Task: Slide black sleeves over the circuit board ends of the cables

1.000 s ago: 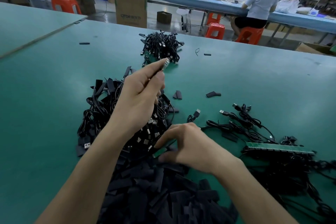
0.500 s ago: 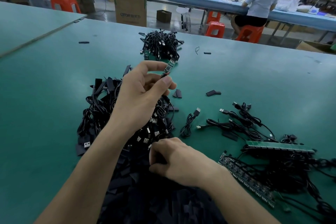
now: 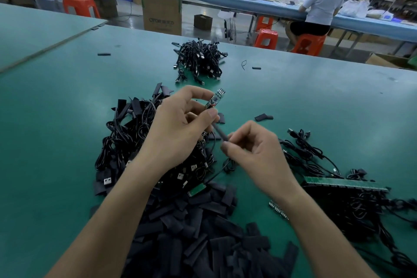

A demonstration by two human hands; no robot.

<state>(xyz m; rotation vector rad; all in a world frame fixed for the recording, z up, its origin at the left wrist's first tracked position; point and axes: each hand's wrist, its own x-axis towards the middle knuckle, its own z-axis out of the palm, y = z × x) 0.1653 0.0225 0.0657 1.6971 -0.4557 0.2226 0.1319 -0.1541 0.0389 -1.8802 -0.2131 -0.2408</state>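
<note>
My left hand (image 3: pixel 178 128) pinches a cable's small circuit board (image 3: pixel 215 99) between thumb and fingers, its pin end pointing up and away. My right hand (image 3: pixel 252 151) pinches a black sleeve (image 3: pixel 219 131) just below and right of the left thumb, its upper end close to the left fingers. A heap of loose black sleeves (image 3: pixel 203 232) lies in front of me. Under my left hand is a tangle of black USB cables (image 3: pixel 126 142). One green board (image 3: pixel 197 189) lies at the edge of the sleeve heap.
A second cable pile (image 3: pixel 199 61) sits farther back on the green table (image 3: pixel 56 101). More cables and a green board strip (image 3: pixel 345 184) lie at the right. Stray sleeves (image 3: pixel 262 117) dot the table. A person sits at a far bench.
My right hand has risen from the sleeve heap with a black sleeve and come up to the left hand. The left hand still holds the board, slightly lower and turned.
</note>
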